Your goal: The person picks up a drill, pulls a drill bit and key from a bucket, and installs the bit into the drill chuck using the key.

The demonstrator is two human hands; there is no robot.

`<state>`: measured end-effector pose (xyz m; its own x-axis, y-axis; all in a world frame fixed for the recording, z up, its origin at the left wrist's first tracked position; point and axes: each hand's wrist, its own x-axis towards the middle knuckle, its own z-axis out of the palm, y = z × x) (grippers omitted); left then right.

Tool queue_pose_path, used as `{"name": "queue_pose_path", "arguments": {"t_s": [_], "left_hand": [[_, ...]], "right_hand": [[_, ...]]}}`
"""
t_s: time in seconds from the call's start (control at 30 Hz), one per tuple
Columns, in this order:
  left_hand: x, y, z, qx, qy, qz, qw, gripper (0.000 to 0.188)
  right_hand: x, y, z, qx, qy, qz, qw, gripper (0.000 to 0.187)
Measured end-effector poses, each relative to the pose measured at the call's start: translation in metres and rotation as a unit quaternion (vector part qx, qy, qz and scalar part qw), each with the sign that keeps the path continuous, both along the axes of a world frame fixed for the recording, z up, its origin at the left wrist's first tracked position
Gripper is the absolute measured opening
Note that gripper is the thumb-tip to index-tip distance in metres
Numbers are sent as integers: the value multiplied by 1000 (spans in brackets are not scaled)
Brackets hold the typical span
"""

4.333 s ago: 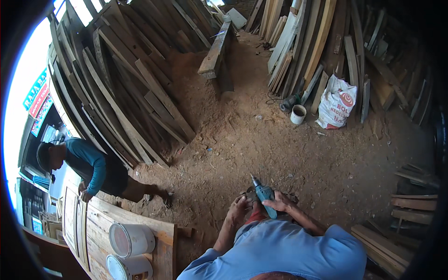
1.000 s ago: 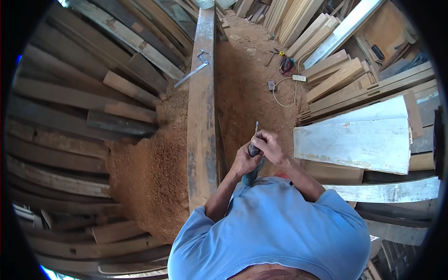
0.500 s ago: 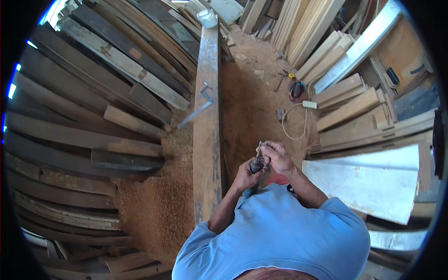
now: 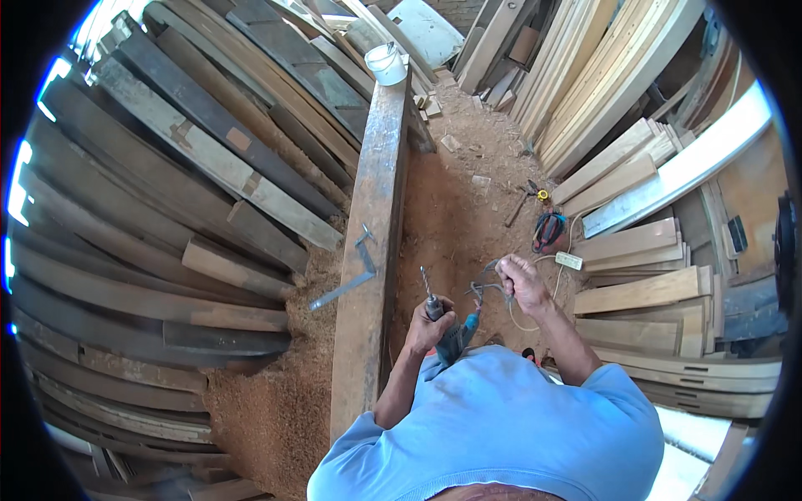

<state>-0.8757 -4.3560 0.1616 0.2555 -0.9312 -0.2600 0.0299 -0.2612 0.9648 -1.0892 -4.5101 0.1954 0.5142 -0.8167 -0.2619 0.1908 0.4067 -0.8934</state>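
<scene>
A power drill with a teal body [image 4: 454, 344] is held upright close to my shirt. My left hand [image 4: 426, 330] is wrapped round its dark chuck [image 4: 433, 308], and a twisted drill bit [image 4: 425, 282] sticks up out of it. To the right, my right hand [image 4: 523, 277] is closed on a grey power cord [image 4: 491, 289], which hangs in loops between the hand and the drill. Left of the drill runs a long worn wooden bench [image 4: 368, 221]. On it lies an L-shaped metal tool with a small crossbar [image 4: 357, 275], apparently a clamp.
A white bucket [image 4: 387, 67] stands at the bench's far end. On the sawdust-covered floor lie a hammer [image 4: 516, 210], a yellow tool [image 4: 543, 195], a blue-and-red object [image 4: 549, 230] and a power strip [image 4: 569, 261] with its cord. Stacked planks [image 4: 242, 171] line both sides.
My right hand has left the chuck and moved right, now with the cord in it. The bit shows plainly above my left hand. My view has shifted a little.
</scene>
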Motion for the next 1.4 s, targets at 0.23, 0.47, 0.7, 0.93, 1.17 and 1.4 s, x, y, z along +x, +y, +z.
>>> {"name": "queue_pose_path", "arguments": {"t_s": [0.23,0.47,0.7,0.93,1.17,1.4], "left_hand": [[55,-127,-22,24,54,-12,998,18],[144,-301,7,-5,53,-66,996,17],[213,-406,12,-47,93,-36,994,19],[250,-464,-28,-6,164,41,986,21],[295,-585,-42,-21,149,88,985,22],[326,-723,3,-19,87,89,992,22]], "right_hand": [[51,-133,-21,-86,148,-24,985,19],[86,-298,3,-209,262,-159,929,18],[118,-418,18,-293,282,-256,877,18],[145,-523,15,-282,292,-293,866,21],[173,-693,-46,-253,295,-268,882,19],[219,-859,-56,-235,292,-245,894,21]]}}
